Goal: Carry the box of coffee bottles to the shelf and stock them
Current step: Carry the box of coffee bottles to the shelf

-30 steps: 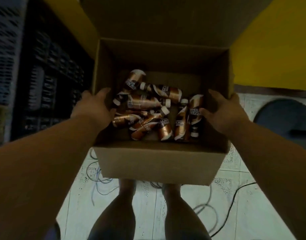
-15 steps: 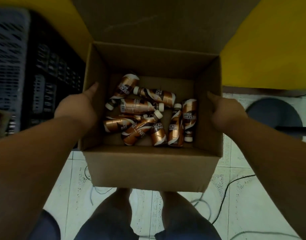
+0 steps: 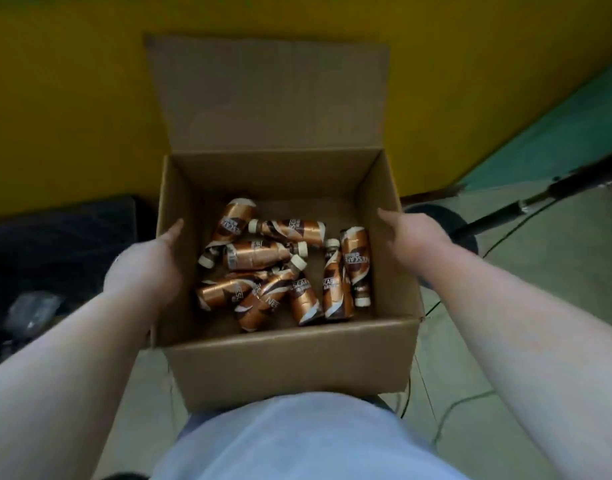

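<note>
An open brown cardboard box point(image 3: 287, 362) is held in front of my body, its far flap standing up. Several copper-and-white coffee bottles point(image 3: 259, 258) lie jumbled on its floor. My left hand point(image 3: 145, 268) grips the box's left wall, thumb over the rim and fingers hidden outside. Over on the right wall, my right hand point(image 3: 412, 233) holds on in the same way. The box hangs off the floor, its near wall against my light shirt.
A yellow wall point(image 3: 72, 109) fills the background. A black plastic crate point(image 3: 55, 244) stands at the left with a clear bag point(image 3: 31, 310) on it. At the right are a dark round stand base point(image 3: 446, 223) with a black pole point(image 3: 540, 199), cables on the tiled floor, and a teal wall.
The box has come up from above my legs to my torso. The view has turned, so the yellow wall is now behind the box and the dark crate lies lower left.
</note>
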The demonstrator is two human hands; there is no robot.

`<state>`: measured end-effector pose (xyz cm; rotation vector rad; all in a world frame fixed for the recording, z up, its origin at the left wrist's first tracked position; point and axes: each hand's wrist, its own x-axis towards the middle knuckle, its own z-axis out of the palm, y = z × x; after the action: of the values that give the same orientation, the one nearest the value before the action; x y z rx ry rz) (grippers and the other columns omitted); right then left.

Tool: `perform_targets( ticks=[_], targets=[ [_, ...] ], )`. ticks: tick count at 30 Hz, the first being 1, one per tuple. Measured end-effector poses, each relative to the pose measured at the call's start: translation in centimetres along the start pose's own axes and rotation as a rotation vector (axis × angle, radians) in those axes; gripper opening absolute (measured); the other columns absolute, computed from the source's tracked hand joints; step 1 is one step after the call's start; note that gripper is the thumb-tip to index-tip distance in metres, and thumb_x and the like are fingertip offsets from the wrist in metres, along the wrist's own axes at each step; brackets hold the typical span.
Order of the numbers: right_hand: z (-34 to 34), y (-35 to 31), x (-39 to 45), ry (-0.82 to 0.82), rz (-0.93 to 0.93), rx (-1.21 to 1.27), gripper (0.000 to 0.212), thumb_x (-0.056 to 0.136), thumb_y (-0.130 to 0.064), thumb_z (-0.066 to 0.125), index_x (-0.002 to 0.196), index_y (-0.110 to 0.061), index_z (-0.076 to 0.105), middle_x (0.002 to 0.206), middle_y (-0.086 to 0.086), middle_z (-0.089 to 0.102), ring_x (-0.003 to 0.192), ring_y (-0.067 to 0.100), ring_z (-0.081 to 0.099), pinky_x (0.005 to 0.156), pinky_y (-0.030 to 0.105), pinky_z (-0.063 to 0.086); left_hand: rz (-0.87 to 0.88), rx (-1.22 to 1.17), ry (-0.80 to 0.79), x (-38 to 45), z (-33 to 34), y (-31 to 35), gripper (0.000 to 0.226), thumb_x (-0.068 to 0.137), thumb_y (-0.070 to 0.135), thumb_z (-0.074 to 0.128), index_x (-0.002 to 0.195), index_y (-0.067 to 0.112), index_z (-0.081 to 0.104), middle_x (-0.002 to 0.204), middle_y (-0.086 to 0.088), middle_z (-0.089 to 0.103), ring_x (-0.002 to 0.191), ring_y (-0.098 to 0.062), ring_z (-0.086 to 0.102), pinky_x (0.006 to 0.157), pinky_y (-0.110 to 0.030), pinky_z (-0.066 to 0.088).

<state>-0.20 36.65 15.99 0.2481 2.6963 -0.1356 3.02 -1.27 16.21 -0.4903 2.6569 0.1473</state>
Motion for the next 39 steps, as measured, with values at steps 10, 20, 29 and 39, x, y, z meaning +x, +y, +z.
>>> perform_targets(
  ticks=[10, 20, 29, 39],
  targets=[
    [3.8, 9.7, -19.7, 0.078, 0.444, 0.303, 0.068, 0.085, -0.014, 0.057, 0.146, -0.036, 0.039, 0.134, 0.011, 0.060, 0.114, 0.032, 0.060, 0.087, 0.032, 0.051, 0.535, 0.197, 0.017, -5.7, -4.5, 8.9, 0.095, 0.079, -0.002, 0.049, 0.147, 0.055, 0.013, 0.111, -0.013, 0.066, 0.063, -0.024, 0.059, 0.042, -0.033, 0.052],
    [12.0, 25.1, -42.6, 0.132, 0.938, 0.531, 0.063, 0.088, -0.019, 0.058, 0.145, -0.041, 0.040, 0.104, 0.011, 0.071, 0.069, 0.021, 0.052, 0.053, 0.023, 0.035, 1.062, 0.337, 0.001, -22.7, 4.0, 26.8, 0.087, 0.084, -0.001, 0.052, 0.148, 0.048, 0.019, 0.117, -0.012, 0.064, 0.072, -0.018, 0.057, 0.048, -0.030, 0.050],
    [16.7, 35.3, -60.7, 0.102, 1.314, 0.576, 0.068, 0.088, -0.016, 0.056, 0.149, -0.036, 0.034, 0.132, 0.011, 0.059, 0.112, 0.030, 0.059, 0.084, 0.032, 0.050, 1.539, 0.490, -0.058, -42.0, 12.6, 42.5, 0.080, 0.085, 0.012, 0.050, 0.148, 0.050, 0.017, 0.118, -0.009, 0.067, 0.080, -0.023, 0.062, 0.066, -0.034, 0.054],
    [21.9, 43.7, -68.6, 0.106, 1.671, 0.746, 0.064, 0.088, -0.027, 0.058, 0.147, -0.033, 0.035, 0.134, 0.008, 0.058, 0.116, 0.025, 0.058, 0.088, 0.034, 0.049, 2.014, 0.738, -0.092, -59.8, 23.9, 62.1, 0.077, 0.086, 0.014, 0.051, 0.150, 0.045, 0.020, 0.122, -0.012, 0.065, 0.092, -0.026, 0.064, 0.067, -0.031, 0.048]
  ],
)
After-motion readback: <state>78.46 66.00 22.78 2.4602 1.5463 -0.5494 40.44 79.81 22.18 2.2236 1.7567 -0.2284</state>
